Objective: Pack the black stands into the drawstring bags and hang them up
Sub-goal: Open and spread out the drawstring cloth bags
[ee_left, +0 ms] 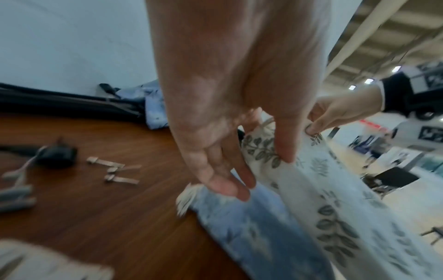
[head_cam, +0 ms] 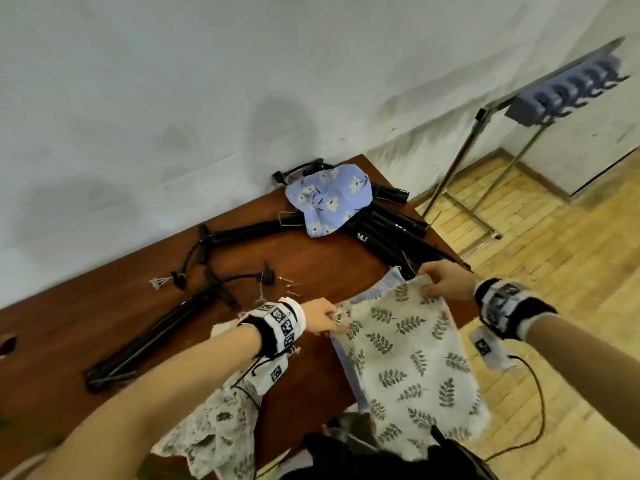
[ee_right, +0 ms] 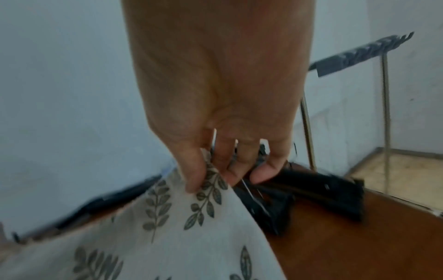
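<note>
A white drawstring bag with a grey leaf print (head_cam: 408, 358) hangs over the table's right front edge, stretched between both hands. My left hand (head_cam: 323, 318) pinches its top left edge with thumb and forefinger (ee_left: 285, 151), the other fingers hanging straight. My right hand (head_cam: 438, 280) pinches the top right corner (ee_right: 210, 180). A light blue bag (ee_left: 251, 227) lies under the leaf bag (ee_left: 335, 208). Black folded stands lie on the table: one (head_cam: 156, 337) at the left, one (head_cam: 249, 232) in the middle, more (head_cam: 391, 226) at the back right.
A blue flowered bag (head_cam: 329, 199) lies over the stands at the back. A beige flowered bag (head_cam: 214, 431) hangs off the brown table (head_cam: 104, 306) under my left forearm. Small metal pegs (head_cam: 289, 287) lie mid-table. A metal rack with hooks (head_cam: 568, 91) stands on the floor to the right.
</note>
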A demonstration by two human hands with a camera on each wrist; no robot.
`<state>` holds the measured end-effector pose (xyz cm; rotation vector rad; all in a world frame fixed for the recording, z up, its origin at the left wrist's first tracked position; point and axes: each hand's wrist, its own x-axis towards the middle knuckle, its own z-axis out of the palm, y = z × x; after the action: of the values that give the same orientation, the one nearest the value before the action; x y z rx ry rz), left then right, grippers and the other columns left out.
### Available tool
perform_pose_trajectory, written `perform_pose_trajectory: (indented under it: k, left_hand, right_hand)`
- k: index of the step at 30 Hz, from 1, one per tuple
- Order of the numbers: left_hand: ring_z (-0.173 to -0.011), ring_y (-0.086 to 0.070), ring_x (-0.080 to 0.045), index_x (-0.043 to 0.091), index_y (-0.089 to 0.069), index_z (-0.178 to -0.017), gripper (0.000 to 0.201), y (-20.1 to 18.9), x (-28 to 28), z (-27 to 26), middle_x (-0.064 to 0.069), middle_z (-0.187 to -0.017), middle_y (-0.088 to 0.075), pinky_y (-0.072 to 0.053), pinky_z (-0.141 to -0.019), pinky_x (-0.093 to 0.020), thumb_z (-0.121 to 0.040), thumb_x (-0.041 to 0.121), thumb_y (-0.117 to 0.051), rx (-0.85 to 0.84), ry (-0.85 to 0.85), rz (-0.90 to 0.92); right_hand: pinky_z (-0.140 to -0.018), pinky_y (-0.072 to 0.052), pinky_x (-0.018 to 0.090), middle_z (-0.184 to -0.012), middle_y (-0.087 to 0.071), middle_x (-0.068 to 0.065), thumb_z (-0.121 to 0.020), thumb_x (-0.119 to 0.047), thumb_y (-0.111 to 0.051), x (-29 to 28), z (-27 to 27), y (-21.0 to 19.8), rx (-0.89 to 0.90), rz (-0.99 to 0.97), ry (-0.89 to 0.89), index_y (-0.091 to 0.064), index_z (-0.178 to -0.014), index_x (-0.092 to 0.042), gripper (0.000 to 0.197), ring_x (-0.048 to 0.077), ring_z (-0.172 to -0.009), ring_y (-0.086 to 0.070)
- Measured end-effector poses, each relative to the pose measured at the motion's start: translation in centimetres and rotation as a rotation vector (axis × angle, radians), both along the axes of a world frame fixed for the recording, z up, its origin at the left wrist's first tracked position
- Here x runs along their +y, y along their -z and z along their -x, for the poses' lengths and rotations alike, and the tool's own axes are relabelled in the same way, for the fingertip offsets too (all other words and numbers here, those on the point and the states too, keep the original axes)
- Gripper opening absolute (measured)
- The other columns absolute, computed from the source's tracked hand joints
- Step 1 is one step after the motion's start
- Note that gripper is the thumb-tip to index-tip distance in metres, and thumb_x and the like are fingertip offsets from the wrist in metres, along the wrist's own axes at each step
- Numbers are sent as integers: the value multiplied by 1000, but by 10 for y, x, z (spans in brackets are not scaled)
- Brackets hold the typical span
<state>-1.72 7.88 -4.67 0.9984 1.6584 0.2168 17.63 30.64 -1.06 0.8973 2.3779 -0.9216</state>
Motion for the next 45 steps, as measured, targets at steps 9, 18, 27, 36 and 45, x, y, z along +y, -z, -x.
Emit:
perform_pose_trajectory:
  k: [9, 18, 27, 36, 45]
  left_hand:
    - [-98, -62, -19, 17, -59, -120, 29, 55, -34, 47, -5, -114, -68, -48, -87, -28, -91, 16, -58, 128, -292, -71]
    - [-119, -52, -23, 20, -58, -123, 38, 35, -128, 142, -3, -128, -56, -45, -99, -36, -87, 29, -66, 319, -389, 142]
    - [-133, -41, -24, 28, -47, -137, 49, 47, -156, 159, -4, -143, -44, -41, -103, -36, -90, 20, -62, 212, -286, 113]
    - [-116, -52, -27, 15, -56, -128, 50, 72, -146, 155, -10, -127, -52, -44, -96, -36, -83, 29, -71, 206, -117, 4]
    - [-96, -58, -23, 11, -63, -104, 36, 75, -150, 166, -5, -101, -60, -48, -83, -33, -81, 36, -73, 160, -225, 5]
  right_hand:
    - [-92, -47, 46, -134, -47, 11, -97, -18, -46, -21, 44, 86, -93, -264, 93, -37, -140, -31, 45, 32, -117, -50]
    - [-98, -45, 39, -132, -46, 11, -93, -17, -56, -104, 167, 101, 82, -125, -202, -47, -132, -18, 40, 29, -115, -54]
    - [-86, -48, 36, -119, -52, 10, -93, -25, -59, -154, 220, 145, 14, -127, -157, -51, -116, -16, 26, 27, -102, -58]
    - [-78, -47, 37, -118, -53, 10, -98, -22, -49, -165, 217, 164, 39, -203, -118, -57, -106, -9, 18, 31, -94, -61]
    - [-81, -50, 34, -100, -64, 6, -99, -17, -46, -209, 230, 119, 169, 198, -22, -54, -99, -14, 9, 22, -92, -61]
